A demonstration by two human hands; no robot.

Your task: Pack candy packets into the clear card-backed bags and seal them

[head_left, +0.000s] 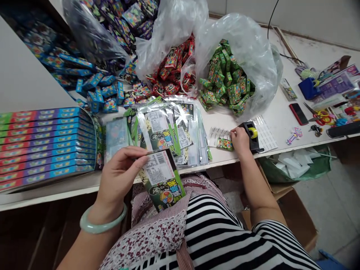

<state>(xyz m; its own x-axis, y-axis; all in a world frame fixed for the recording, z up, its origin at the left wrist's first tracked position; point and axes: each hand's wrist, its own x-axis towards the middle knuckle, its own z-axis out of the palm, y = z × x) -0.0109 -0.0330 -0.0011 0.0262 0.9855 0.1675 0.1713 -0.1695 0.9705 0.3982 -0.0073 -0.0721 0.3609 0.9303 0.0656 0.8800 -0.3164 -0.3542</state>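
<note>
My left hand [122, 170] pinches the top edge of a green and black printed packet [165, 183], which hangs tilted over the table's front edge. Over at the tape dispenser [251, 135], my right hand [240, 139] has its fingers bent at the dispenser's left side; what they hold, if anything, is too small to tell. A small green box [225, 143] lies just left of that hand, beside a sheet of small labels [218, 133]. Between my hands a pile of similar flat packets [160, 129] is spread on the table.
Stacked multicoloured cartons [47, 146] stand at left. Behind are blue boxes [97, 88], a plastic bag of red boxes [171, 67] and one of green boxes [225, 78]. At right lie a phone [298, 114] and scissors [320, 115]. An open cardboard box [298, 213] is below.
</note>
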